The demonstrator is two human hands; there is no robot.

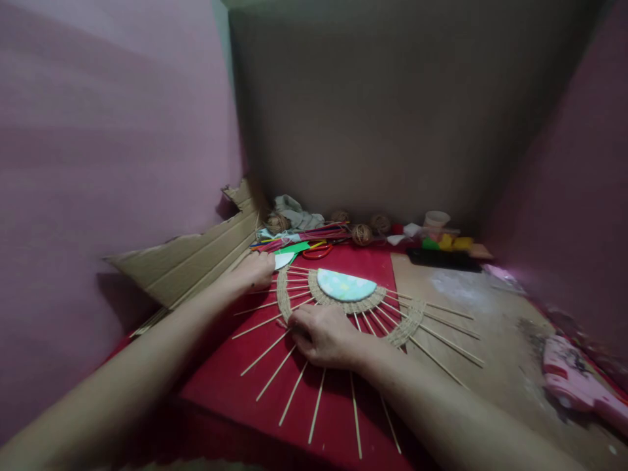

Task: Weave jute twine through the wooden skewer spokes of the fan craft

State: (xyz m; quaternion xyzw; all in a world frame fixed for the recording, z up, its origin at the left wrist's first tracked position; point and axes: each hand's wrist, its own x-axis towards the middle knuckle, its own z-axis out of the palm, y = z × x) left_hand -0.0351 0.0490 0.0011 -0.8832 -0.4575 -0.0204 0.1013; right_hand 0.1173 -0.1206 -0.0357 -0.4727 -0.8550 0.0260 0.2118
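Note:
A half-round fan-shaped frame of thin wooden sticks (354,405) lies on red cloth. At its centre is a pale blue patterned fabric half-circle (346,285), edged by a woven twine band (360,305). Farther out, an outer woven twine band (283,294) crosses the sticks. My right hand (321,333) is closed over this outer band, its fingertips pinched on twine between the sticks. My left hand (255,270) is closed at the frame's far left end, beside a small white piece (283,261); its fingertips are partly hidden.
Twine balls (362,234), coloured sticks (324,231) and red-handled scissors (318,251) lie at the back. A folded cardboard sheet (196,265) leans at left. A black phone-like slab (443,260), a white cup (436,221) and a pink glue gun (574,376) are on the right.

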